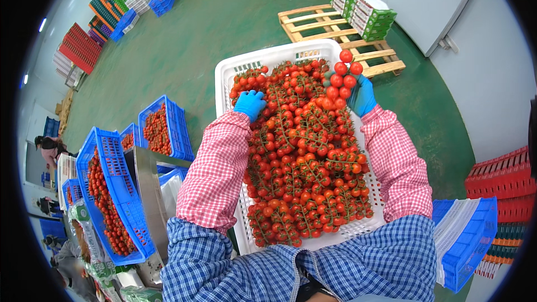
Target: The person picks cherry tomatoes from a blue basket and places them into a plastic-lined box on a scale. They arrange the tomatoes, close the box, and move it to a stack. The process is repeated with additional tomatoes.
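Observation:
A white perforated plastic crate (268, 54), filled with cherry tomatoes on the vine (302, 142), stands right before me. My right hand (363, 95), in a blue glove, holds up a bunch of cherry tomatoes (342, 80) at the crate's far right corner; its fingers are partly hidden behind the fruit. On the left side of the crate, my left hand (250, 105), also blue-gloved, rests on the tomatoes with its fingers bent down. Whether it grips any of them cannot be seen.
Blue crates of tomatoes (126, 184) stand on the left beside a metal-edged table (147, 188). Beyond lies a wooden pallet (319, 21) with stacked green-and-white cartons (369, 14). Red crates (503, 180) and a blue crate (474, 239) are at right. Several people, one bending (50, 151), are far left.

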A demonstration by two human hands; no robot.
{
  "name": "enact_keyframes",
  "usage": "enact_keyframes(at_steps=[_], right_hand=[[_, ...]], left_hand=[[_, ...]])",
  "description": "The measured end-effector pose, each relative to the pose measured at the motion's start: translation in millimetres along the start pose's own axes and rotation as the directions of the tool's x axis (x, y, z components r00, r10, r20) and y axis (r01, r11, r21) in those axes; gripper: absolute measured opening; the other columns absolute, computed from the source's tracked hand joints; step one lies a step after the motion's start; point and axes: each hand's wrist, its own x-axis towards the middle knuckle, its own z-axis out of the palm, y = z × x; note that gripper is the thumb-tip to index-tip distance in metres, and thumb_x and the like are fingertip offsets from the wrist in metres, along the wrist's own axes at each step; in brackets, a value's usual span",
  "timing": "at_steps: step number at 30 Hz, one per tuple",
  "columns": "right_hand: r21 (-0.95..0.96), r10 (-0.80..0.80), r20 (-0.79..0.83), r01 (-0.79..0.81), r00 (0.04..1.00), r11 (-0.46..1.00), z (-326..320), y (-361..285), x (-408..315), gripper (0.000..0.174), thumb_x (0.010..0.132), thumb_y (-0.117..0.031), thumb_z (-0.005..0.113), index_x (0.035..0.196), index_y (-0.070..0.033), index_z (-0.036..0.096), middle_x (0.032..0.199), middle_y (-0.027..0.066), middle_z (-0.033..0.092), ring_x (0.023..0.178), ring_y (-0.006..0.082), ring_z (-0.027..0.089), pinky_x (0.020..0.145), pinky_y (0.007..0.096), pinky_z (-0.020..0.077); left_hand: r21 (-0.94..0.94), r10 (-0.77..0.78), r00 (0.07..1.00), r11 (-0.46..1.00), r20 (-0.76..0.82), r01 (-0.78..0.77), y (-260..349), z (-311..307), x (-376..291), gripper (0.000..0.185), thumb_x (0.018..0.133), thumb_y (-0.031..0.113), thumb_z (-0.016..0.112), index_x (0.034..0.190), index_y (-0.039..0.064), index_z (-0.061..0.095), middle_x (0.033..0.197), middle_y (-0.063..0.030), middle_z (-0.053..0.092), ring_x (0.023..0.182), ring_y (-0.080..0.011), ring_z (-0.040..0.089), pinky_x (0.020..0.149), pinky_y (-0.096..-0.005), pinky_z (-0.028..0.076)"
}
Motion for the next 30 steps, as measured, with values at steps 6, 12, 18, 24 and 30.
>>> enact_keyframes(at_steps=[6, 12, 18, 24, 30], right_hand=[[-0.227, -0.035, -0.255, -0.025, 0.966, 0.974, 47.5, -3.9, -46.7, 0.044, 0.090, -0.032, 0.029, 0.114, 0.000, 0.049, 0.103, 0.0189, 0.060, 0.081, 0.0245, 0.061, 0.073, 0.0374, 0.0518], [-0.085, 0.002, -0.203, -0.020, 0.979, 0.996, 89.4, 21.9, -83.2, 0.051, 0.094, -0.042, 0.029, 0.123, -0.002, 0.042, 0.112, 0.0181, 0.056, 0.084, 0.0225, 0.059, 0.078, 0.0363, 0.0500], [0.081, 0.136, -0.148, -0.125, 0.980, 0.989, 101.9, 49.1, -142.1, 0.055, 0.087, -0.036, 0.047, 0.126, 0.002, 0.037, 0.120, 0.0209, 0.050, 0.097, 0.0308, 0.057, 0.086, 0.0463, 0.0473], [0.118, 0.088, 0.086, -0.098, 0.992, 0.988, 102.9, 42.7, -151.8, 0.055, 0.087, -0.031, 0.047, 0.132, -0.002, 0.033, 0.129, 0.0222, 0.042, 0.108, 0.0358, 0.052, 0.093, 0.0521, 0.0415], [0.163, 0.064, 0.240, -0.105, 0.969, 0.981, 89.5, 40.7, -144.7, 0.061, 0.084, -0.028, 0.048, 0.137, -0.006, 0.027, 0.135, 0.0227, 0.035, 0.116, 0.0399, 0.045, 0.097, 0.0548, 0.0362]], left_hand=[[-0.832, -0.218, 0.951, 0.551, -0.219, -0.065, -34.3, -10.8, -15.1, 0.008, 0.076, 0.002, 0.058, 0.084, 0.006, 0.057, 0.105, -0.0091, 0.058, 0.105, -0.0246, 0.053, 0.092, -0.0345, 0.041], [-0.876, -0.410, 0.909, 0.461, -0.070, 0.141, -38.9, -37.4, -63.6, 0.021, 0.080, 0.008, 0.062, 0.099, 0.013, 0.061, 0.101, -0.0093, 0.063, 0.100, -0.0224, 0.059, 0.085, -0.0342, 0.045], [-0.078, 0.169, 0.983, 0.982, -0.070, -0.174, -0.3, -58.6, -69.6, 0.070, 0.072, 0.002, 0.061, 0.134, 0.025, 0.038, 0.137, -0.0061, 0.039, 0.130, -0.0307, 0.031, 0.101, -0.0406, 0.037], [-0.464, 0.142, 0.989, 0.880, 0.045, -0.105, 28.2, -50.3, -37.8, 0.067, 0.068, 0.014, 0.068, 0.130, 0.021, 0.042, 0.129, -0.0091, 0.047, 0.120, -0.0316, 0.043, 0.098, -0.0414, 0.039], [-0.841, -0.203, 0.973, 0.502, 0.114, 0.203, 42.0, -37.8, -19.6, 0.043, 0.077, 0.023, 0.066, 0.118, 0.018, 0.055, 0.109, -0.0126, 0.061, 0.102, -0.0260, 0.058, 0.090, -0.0362, 0.045]])
